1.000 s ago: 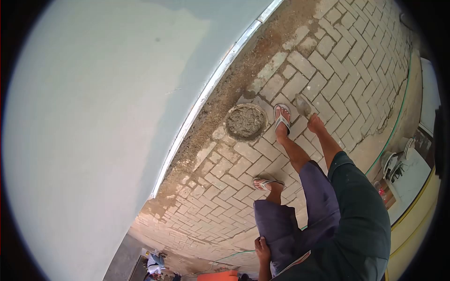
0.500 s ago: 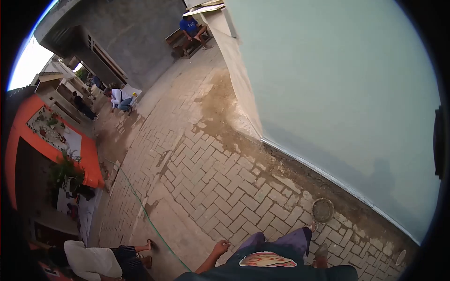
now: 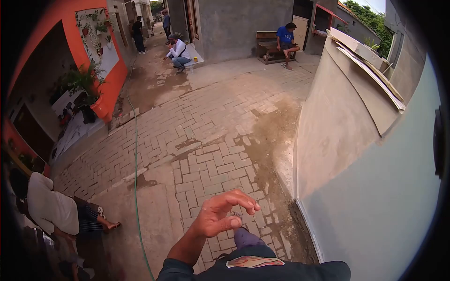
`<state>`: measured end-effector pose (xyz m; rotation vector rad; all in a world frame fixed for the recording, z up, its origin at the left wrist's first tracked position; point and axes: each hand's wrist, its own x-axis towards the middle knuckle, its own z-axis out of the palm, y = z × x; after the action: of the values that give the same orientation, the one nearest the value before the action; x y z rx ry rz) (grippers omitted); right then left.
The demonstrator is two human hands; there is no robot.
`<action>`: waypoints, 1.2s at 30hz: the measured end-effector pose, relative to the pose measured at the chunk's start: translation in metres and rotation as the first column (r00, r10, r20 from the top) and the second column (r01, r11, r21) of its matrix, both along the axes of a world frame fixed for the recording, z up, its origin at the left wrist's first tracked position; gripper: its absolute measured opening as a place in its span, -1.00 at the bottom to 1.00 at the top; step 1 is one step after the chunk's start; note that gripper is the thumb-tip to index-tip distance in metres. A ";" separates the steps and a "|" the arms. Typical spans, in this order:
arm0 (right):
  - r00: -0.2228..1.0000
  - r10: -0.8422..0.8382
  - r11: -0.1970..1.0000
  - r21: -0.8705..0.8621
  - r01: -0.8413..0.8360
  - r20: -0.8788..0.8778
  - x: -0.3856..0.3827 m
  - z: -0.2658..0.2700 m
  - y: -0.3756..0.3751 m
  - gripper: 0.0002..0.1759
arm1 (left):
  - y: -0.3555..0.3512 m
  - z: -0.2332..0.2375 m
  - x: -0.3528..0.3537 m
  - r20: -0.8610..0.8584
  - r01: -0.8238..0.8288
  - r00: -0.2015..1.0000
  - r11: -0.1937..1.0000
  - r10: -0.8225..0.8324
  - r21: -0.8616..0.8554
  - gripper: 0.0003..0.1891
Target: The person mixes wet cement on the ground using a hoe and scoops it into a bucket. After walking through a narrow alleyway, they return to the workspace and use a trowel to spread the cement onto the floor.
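Note:
My left hand (image 3: 224,213) is raised in front of my dark shirt (image 3: 300,270), its fingers curved and apart from the thumb, with nothing between them. Below it are the grey paving bricks (image 3: 211,164) and part of my purple-clad leg (image 3: 248,239). My right hand does not show. On the paving to the left of my hand lies a green hose (image 3: 136,187).
A pale wall (image 3: 375,210) stands close on the right. At the lower left sits a person in a light top (image 3: 51,203). Farther off, one person crouches (image 3: 179,50) and another sits on a bench (image 3: 269,47). A potted plant (image 3: 100,107) is at left.
The view has levelled and swung, so the lane and bench now appear upright. My left hand has risen and looks larger. The wall fills less of the view.

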<state>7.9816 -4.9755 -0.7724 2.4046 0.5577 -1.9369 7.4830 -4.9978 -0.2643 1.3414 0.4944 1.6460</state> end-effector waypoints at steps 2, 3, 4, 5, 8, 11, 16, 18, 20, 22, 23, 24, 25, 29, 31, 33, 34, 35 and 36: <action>0.991 0.131 0.988 -0.085 -0.130 0.009 -0.020 -0.001 0.063 -0.71 | 0.021 0.051 -0.026 0.116 -0.068 0.992 0.974 0.044 0.217 -0.86; 0.980 0.199 0.972 -0.128 -0.197 0.001 -0.037 0.001 0.100 -0.71 | 0.030 0.072 -0.041 0.175 -0.121 0.982 0.939 0.067 0.322 -0.88; 0.964 0.267 0.950 -0.167 -0.266 -0.016 -0.054 0.001 0.143 -0.71 | 0.035 0.095 -0.058 0.183 -0.188 0.974 0.935 0.137 0.301 -0.88; 0.948 0.315 0.931 -0.182 -0.316 -0.035 -0.077 -0.001 0.188 -0.71 | 0.036 0.114 -0.072 0.145 -0.199 0.978 0.887 0.151 0.416 -0.90; 0.927 0.376 0.908 0.194 -0.372 0.021 -0.214 0.025 0.330 -0.75 | 0.040 0.133 -0.125 0.030 -0.286 0.946 0.793 0.322 0.538 -0.90; 0.888 0.459 0.801 0.430 -0.417 0.007 -0.389 0.105 0.436 -0.85 | 0.043 0.104 -0.189 -0.213 -0.255 0.881 0.803 0.423 0.539 -0.84; 0.733 0.679 0.596 0.622 -0.509 -0.051 -0.586 0.137 0.547 -0.84 | 0.087 -0.010 -0.274 -0.499 0.153 0.860 0.987 -0.107 0.053 -0.18; 0.685 0.728 0.565 0.593 -0.574 -0.030 -0.635 0.116 0.576 -0.84 | 0.121 -0.019 -0.321 -0.550 0.114 0.834 0.988 -0.040 0.100 -0.11; 0.644 0.765 0.560 0.499 -0.661 -0.005 -0.663 0.082 0.598 -0.86 | 0.158 -0.021 -0.372 -0.551 0.094 0.834 0.978 0.025 0.186 -0.11; 0.625 0.776 0.580 0.298 -0.758 0.081 -0.681 0.070 0.599 -0.86 | 0.192 -0.011 -0.415 -0.451 0.052 0.891 0.977 0.048 0.206 -0.19; 0.596 0.800 0.566 0.242 -0.788 0.071 -0.689 0.091 0.587 -0.85 | 0.207 -0.003 -0.432 -0.343 0.032 0.938 0.975 0.045 0.218 -0.27; 0.544 0.837 0.519 0.227 -0.824 0.058 -0.660 -0.005 0.622 -0.84 | 0.218 0.014 -0.455 -0.313 -0.018 0.942 0.953 0.117 0.301 -0.38; 0.489 0.871 0.470 0.214 -0.856 0.044 -0.638 -0.086 0.652 -0.83 | 0.222 0.028 -0.478 -0.295 -0.048 0.945 0.953 0.140 0.298 -0.38; 0.583 0.811 0.583 0.018 -0.812 0.041 -0.734 -0.020 0.636 -0.83 | 0.227 0.092 -0.566 -0.168 -0.605 0.681 0.677 0.713 0.419 -0.60; 0.597 0.802 0.597 0.018 -0.802 0.026 -0.794 0.002 0.644 -0.82 | 0.245 0.110 -0.601 -0.043 -0.699 0.558 0.497 0.829 0.514 -0.58; 0.606 0.795 0.606 0.024 -0.795 0.010 -0.858 0.011 0.655 -0.82 | 0.277 0.121 -0.627 0.016 -0.727 0.479 0.387 0.877 0.568 -0.57; 0.606 0.796 0.605 0.029 -0.796 0.003 -0.891 0.012 0.661 -0.82 | 0.300 0.123 -0.627 0.180 -0.886 0.338 0.249 0.924 0.390 -0.46; 0.605 0.796 0.605 0.031 -0.796 -0.006 -0.924 0.011 0.670 -0.81 | 0.319 0.122 -0.638 0.307 -0.979 0.155 0.105 0.939 0.173 -0.33; 0.607 0.795 0.607 0.034 -0.794 -0.016 -0.957 0.008 0.680 -0.81 | 0.342 0.117 -0.666 0.300 -0.980 0.146 0.096 0.943 0.173 -0.33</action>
<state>7.0246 -4.2957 -0.7643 1.6194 1.3678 -1.5184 6.8174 -4.6558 -0.1468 1.1040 1.2983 3.0478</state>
